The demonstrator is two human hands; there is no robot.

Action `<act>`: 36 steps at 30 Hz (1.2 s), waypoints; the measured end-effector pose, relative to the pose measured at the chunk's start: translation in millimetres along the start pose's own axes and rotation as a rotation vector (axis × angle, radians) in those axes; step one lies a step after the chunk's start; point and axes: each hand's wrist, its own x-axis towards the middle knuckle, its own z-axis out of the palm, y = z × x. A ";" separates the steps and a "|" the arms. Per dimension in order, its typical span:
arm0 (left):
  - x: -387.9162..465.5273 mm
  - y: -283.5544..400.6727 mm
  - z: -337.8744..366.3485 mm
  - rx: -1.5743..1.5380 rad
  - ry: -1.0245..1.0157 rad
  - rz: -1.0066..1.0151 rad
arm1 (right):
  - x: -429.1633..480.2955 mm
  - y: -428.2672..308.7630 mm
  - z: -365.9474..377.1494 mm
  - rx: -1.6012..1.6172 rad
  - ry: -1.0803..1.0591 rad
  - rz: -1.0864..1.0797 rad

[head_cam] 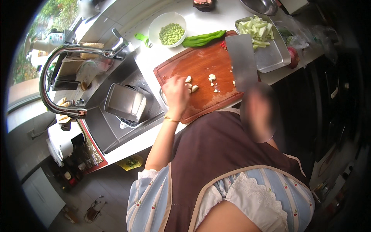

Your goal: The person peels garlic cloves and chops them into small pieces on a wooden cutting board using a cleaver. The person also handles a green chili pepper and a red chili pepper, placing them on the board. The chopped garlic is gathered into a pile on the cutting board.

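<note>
My left hand [175, 94], slightly blurred, is over the left part of a wooden cutting board [200, 62], right beside several peeled garlic cloves [194, 88]. Its fingertips are bent down, and whether they pinch a clove is hidden. On the right, my right hand [258, 113] is smeared by a blur but grips a Chinese cleaver [242, 62] at its handle end. The broad blade covers the board's right edge. Crushed garlic pieces [212, 77] lie mid-board, with a few bits near the blade. Chopped red chili [223, 45] sits by the blade's upper corner.
Long green peppers [203, 39] lie along the board's far edge. Behind are a bowl of green beans [171, 34] and a green-handled peeler [142, 38]. A metal tray [271, 59] holds cut pale-green vegetable strips. Left, a sink [100, 127] contains a metal pan [126, 101] under a curved faucet [46, 63].
</note>
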 end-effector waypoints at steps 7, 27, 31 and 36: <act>30.2 46.3 58.0 0.130 -0.188 0.177 | 8.3 0.6 -5.3 0.020 -0.026 0.004; 43.5 31.5 48.9 -0.583 -0.515 -0.451 | 17.6 5.4 -7.5 -0.029 -0.083 -0.024; 54.3 29.0 39.6 -0.881 -0.621 -0.643 | 17.5 7.9 -9.2 -0.041 -0.070 -0.038; 57.6 28.3 31.7 -1.041 -0.630 -0.673 | 15.3 8.4 -9.3 -0.011 -0.055 -0.027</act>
